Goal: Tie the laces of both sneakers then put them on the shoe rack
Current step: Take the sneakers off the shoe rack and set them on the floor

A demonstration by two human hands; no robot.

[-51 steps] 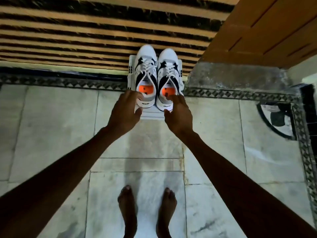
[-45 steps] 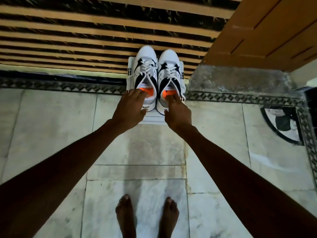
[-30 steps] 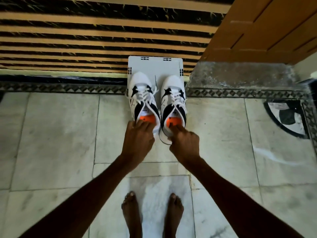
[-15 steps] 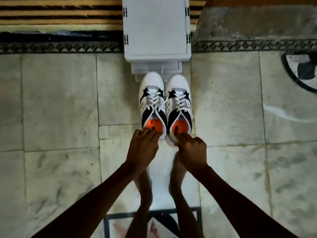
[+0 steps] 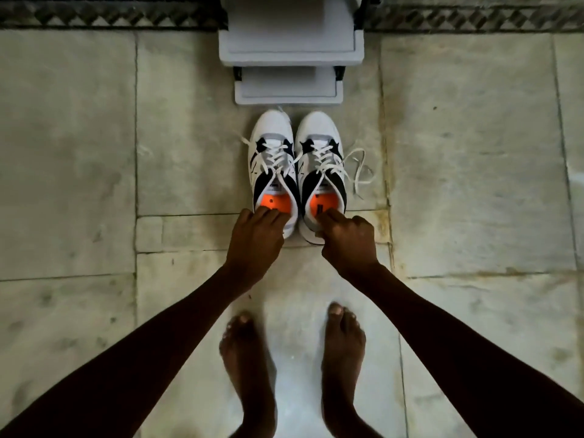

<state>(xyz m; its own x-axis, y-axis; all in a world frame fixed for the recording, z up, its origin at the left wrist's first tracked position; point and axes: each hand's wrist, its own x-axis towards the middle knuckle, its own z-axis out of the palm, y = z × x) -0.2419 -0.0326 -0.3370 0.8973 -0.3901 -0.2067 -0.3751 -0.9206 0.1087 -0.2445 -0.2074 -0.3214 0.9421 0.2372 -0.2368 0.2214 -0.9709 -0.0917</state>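
Two white-and-black sneakers with orange insoles stand side by side on the marble floor, toes pointing away from me. My left hand grips the heel of the left sneaker. The heel of the right sneaker is held by my right hand. Their white laces hang loose, and one lace lies on the floor to the right. The white stepped shoe rack stands just beyond the toes, with nothing on it.
My bare feet stand on the marble floor just behind the sneakers. A dark patterned tile border runs along the far edge on both sides of the rack.
Both hands lifted the sneakers off the top of the rack, drew them back toward me and set them on the floor in front of it. The laces now hang loose.
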